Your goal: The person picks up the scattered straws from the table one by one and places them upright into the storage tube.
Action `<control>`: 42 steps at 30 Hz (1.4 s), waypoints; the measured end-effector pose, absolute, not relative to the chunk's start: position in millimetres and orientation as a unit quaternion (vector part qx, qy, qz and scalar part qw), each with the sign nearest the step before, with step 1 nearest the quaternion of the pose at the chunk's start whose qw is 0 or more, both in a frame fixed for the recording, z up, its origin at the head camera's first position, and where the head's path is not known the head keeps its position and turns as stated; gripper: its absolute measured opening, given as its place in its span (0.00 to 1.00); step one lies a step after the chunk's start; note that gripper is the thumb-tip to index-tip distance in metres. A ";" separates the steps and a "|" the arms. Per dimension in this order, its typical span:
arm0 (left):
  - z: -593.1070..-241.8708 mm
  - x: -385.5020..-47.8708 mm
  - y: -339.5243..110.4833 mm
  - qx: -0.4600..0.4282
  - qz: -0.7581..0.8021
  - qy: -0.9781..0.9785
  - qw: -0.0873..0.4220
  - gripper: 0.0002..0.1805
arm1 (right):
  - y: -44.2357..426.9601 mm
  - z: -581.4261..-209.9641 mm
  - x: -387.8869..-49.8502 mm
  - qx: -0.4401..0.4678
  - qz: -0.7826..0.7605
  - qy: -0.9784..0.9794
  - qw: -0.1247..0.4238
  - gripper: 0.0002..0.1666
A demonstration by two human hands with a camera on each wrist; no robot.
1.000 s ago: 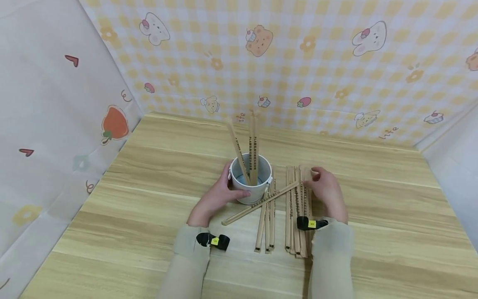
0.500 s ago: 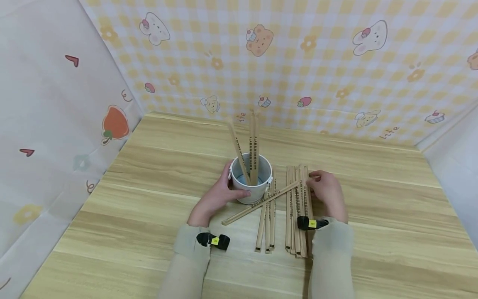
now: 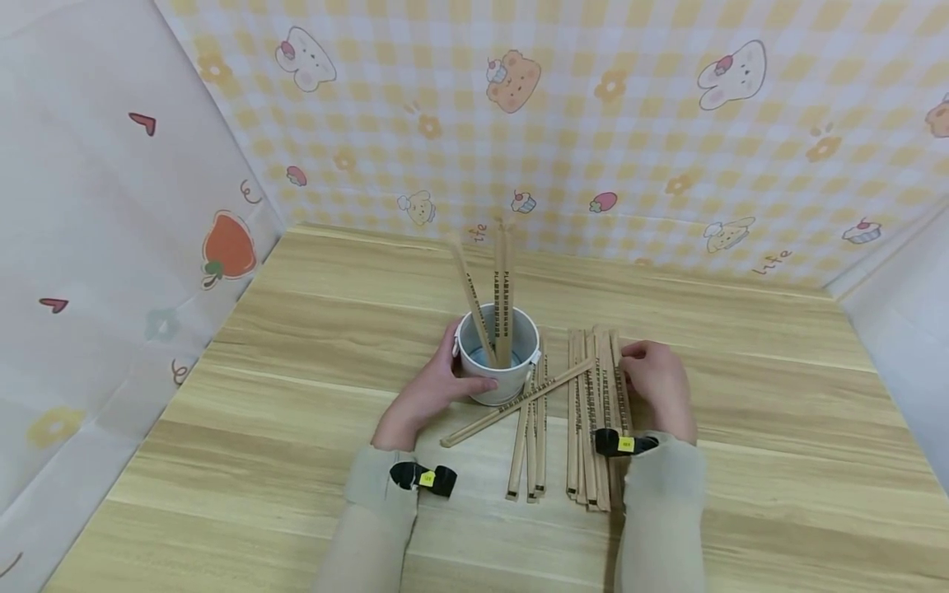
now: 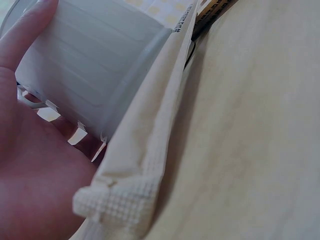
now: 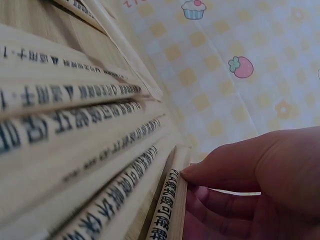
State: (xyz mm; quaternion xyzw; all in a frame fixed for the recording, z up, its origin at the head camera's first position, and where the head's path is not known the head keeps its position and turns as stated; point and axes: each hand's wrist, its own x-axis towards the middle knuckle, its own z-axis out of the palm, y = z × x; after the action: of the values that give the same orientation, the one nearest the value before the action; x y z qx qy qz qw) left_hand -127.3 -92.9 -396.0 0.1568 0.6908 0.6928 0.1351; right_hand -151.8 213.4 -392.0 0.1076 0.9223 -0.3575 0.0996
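Paper-wrapped straws, at least three, are standing in a white pail on the wood-grain worktop; two are rising nearly upright side by side, and one is leaning to the left. Their lower ends are resting inside, and their upper parts are sticking out well above the rim. My left hand is grasping the pail, its thumb lying across the front and its fingers wrapping around the left side.

My right hand is pinching the rightmost straw near its far end, between thumb and fingers. Just left of it, a row of straws is lying lengthwise, close together and partly overlapping.

Between that row and the pail, a small group of straws is lying flat. One diagonal straw is crossing over that group in front of the pail, its far end reaching onto the row. Behind everything, a yellow checked cloth with cartoon animals is hanging.
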 end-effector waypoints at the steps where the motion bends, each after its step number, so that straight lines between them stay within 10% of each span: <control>1: -396.3 -127.3 -93.1 0.157 0.693 0.691 0.135 0.51 | 214.4 -391.4 -151.4 0.109 -0.355 0.923 0.097 0.18; 42: -395.4 -126.3 -92.8 0.155 0.696 0.687 0.138 0.50 | 115.6 -253.1 -97.6 -0.122 -0.667 0.621 -0.394 0.09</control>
State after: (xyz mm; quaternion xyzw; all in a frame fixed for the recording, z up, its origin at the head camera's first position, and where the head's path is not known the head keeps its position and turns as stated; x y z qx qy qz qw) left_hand -126.3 -92.8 -395.4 0.1552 0.6871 0.6964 0.1376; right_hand -97.6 115.6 -253.1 -0.1217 0.6208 -0.6667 -0.3941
